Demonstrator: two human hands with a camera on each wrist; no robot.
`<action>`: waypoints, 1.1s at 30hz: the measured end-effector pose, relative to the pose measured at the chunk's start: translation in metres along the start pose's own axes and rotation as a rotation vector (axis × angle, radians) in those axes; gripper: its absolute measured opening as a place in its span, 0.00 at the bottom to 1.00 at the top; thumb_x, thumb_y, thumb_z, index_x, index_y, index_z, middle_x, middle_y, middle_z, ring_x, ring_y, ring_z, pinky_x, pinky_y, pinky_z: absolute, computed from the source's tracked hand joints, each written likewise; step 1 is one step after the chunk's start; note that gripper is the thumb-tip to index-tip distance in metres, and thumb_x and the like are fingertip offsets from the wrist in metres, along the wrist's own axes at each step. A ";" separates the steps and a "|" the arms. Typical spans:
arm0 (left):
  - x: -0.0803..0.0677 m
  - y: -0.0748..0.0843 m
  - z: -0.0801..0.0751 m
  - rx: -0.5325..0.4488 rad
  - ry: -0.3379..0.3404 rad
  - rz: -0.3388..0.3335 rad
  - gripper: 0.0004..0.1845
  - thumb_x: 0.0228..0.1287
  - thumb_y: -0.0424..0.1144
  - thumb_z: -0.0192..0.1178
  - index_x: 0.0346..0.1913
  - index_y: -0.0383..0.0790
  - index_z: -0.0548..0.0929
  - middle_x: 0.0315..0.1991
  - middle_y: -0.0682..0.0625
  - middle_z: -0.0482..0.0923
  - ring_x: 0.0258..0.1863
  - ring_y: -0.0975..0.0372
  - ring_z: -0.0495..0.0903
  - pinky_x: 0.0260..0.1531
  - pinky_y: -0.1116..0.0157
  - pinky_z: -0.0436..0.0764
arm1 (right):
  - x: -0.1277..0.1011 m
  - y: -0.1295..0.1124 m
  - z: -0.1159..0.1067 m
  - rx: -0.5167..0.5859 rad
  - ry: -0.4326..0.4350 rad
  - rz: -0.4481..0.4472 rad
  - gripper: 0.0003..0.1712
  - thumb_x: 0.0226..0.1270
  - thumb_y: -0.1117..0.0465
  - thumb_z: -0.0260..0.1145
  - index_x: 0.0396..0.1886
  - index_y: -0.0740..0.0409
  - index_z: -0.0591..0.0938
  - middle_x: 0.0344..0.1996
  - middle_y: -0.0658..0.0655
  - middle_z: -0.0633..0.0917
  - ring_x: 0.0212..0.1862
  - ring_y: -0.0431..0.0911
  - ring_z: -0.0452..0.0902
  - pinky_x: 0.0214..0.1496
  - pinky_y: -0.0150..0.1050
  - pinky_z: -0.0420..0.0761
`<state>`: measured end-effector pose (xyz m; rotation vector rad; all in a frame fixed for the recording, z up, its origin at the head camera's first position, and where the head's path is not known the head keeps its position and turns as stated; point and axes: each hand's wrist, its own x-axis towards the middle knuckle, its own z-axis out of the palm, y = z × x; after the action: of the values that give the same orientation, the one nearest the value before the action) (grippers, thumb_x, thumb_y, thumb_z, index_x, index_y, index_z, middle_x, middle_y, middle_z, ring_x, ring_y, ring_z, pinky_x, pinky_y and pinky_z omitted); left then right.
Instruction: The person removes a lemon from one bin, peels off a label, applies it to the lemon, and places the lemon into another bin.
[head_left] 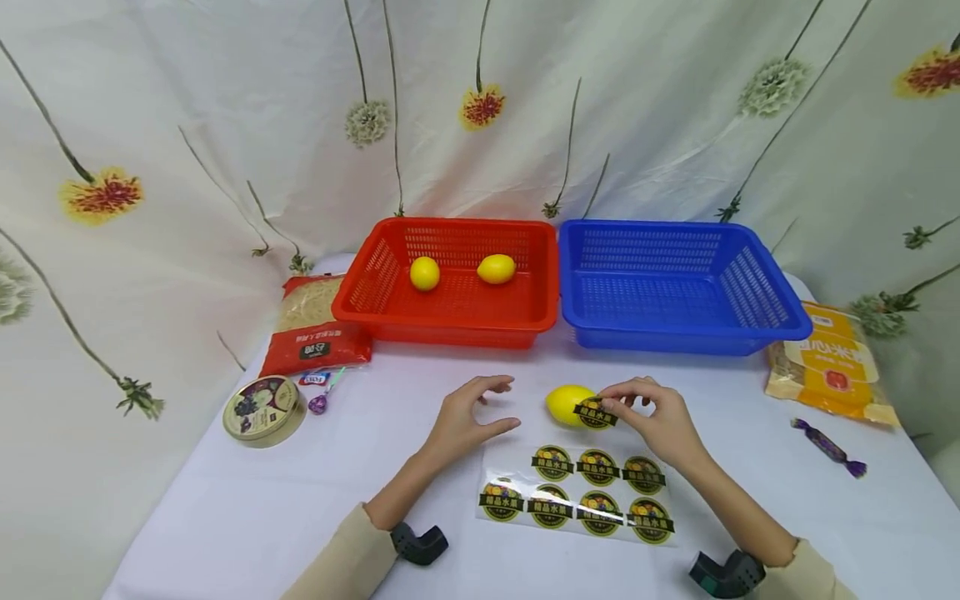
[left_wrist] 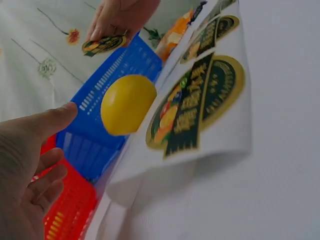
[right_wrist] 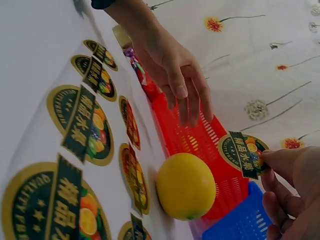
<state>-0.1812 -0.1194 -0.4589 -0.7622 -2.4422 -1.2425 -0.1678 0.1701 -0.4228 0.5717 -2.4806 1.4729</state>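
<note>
Two hands are seen: a sticker (head_left: 596,412) is pinched by the right hand (head_left: 660,425) against the lemon (head_left: 567,404) on the surface (head_left: 225,517), while the left hand (head_left: 461,421) hovers relaxed, fingers spread, beside it. Behind, a sticker sheet (head_left: 577,496) is laid flat.

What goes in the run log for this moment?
right hand: pinches sticker by lemon | left hand: open, beside lemon | sticker sheet: seven left

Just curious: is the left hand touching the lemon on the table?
Apart. The head view shows bare table between the left hand and the lemon.
</note>
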 end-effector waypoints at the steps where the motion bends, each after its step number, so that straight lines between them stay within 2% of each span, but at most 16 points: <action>1: 0.006 0.001 0.005 -0.020 -0.038 0.013 0.33 0.44 0.44 0.74 0.57 0.43 0.76 0.47 0.51 0.79 0.46 0.63 0.76 0.41 0.67 0.78 | 0.004 0.001 -0.002 -0.007 -0.002 0.001 0.05 0.59 0.58 0.67 0.35 0.47 0.86 0.29 0.42 0.84 0.32 0.40 0.69 0.35 0.37 0.67; 5: 0.025 -0.001 0.030 -0.098 -0.177 0.028 0.40 0.44 0.43 0.74 0.63 0.39 0.70 0.58 0.49 0.73 0.55 0.61 0.73 0.50 0.67 0.75 | 0.017 0.004 0.000 -0.025 -0.037 0.007 0.05 0.59 0.56 0.67 0.35 0.48 0.86 0.30 0.44 0.84 0.32 0.41 0.70 0.35 0.39 0.67; 8: 0.030 -0.006 0.044 -0.134 -0.253 0.000 0.41 0.44 0.44 0.74 0.63 0.39 0.70 0.60 0.50 0.72 0.54 0.61 0.74 0.52 0.69 0.73 | 0.024 0.006 0.006 -0.027 -0.083 0.021 0.06 0.59 0.55 0.67 0.35 0.48 0.86 0.30 0.44 0.84 0.31 0.42 0.70 0.33 0.39 0.66; 10: 0.030 -0.008 0.051 -0.136 -0.279 -0.033 0.40 0.44 0.45 0.73 0.63 0.41 0.70 0.58 0.51 0.73 0.52 0.63 0.75 0.53 0.69 0.72 | 0.026 0.007 0.011 -0.026 -0.108 0.027 0.07 0.59 0.54 0.67 0.35 0.48 0.86 0.29 0.44 0.84 0.31 0.42 0.70 0.32 0.38 0.65; 14: 0.029 -0.011 0.059 -0.131 -0.275 -0.071 0.37 0.44 0.48 0.73 0.61 0.46 0.73 0.55 0.53 0.76 0.50 0.66 0.76 0.53 0.69 0.72 | 0.029 0.009 0.017 -0.018 -0.127 0.010 0.07 0.58 0.55 0.67 0.34 0.50 0.87 0.29 0.45 0.84 0.30 0.42 0.71 0.31 0.36 0.67; 20: 0.030 -0.011 0.063 -0.168 -0.251 -0.065 0.35 0.43 0.44 0.74 0.58 0.45 0.75 0.53 0.54 0.77 0.47 0.68 0.77 0.51 0.70 0.73 | 0.028 0.014 0.021 -0.025 -0.118 0.008 0.06 0.58 0.56 0.67 0.34 0.50 0.87 0.28 0.45 0.85 0.28 0.43 0.69 0.30 0.35 0.68; 26: 0.032 -0.009 0.065 -0.159 -0.252 -0.060 0.34 0.43 0.44 0.74 0.58 0.45 0.75 0.52 0.54 0.78 0.47 0.68 0.77 0.50 0.70 0.73 | 0.025 0.019 0.023 -0.071 -0.075 -0.002 0.05 0.57 0.57 0.69 0.33 0.49 0.87 0.27 0.43 0.84 0.26 0.42 0.67 0.28 0.34 0.68; 30: 0.034 -0.008 0.066 -0.159 -0.253 -0.066 0.35 0.43 0.44 0.74 0.58 0.45 0.75 0.52 0.54 0.78 0.47 0.68 0.77 0.50 0.70 0.73 | 0.023 0.023 0.027 -0.127 -0.011 -0.066 0.05 0.56 0.58 0.69 0.33 0.48 0.87 0.27 0.41 0.84 0.26 0.40 0.65 0.27 0.34 0.66; 33: 0.035 -0.008 0.067 -0.162 -0.250 -0.064 0.34 0.43 0.44 0.74 0.58 0.45 0.75 0.52 0.54 0.78 0.47 0.68 0.77 0.50 0.70 0.73 | 0.021 0.025 0.030 -0.176 0.057 -0.150 0.05 0.54 0.60 0.71 0.32 0.49 0.87 0.27 0.42 0.84 0.26 0.39 0.64 0.28 0.34 0.65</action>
<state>-0.2160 -0.0578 -0.4862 -0.9416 -2.6025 -1.4630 -0.1969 0.1497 -0.4494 0.6562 -2.4317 1.1862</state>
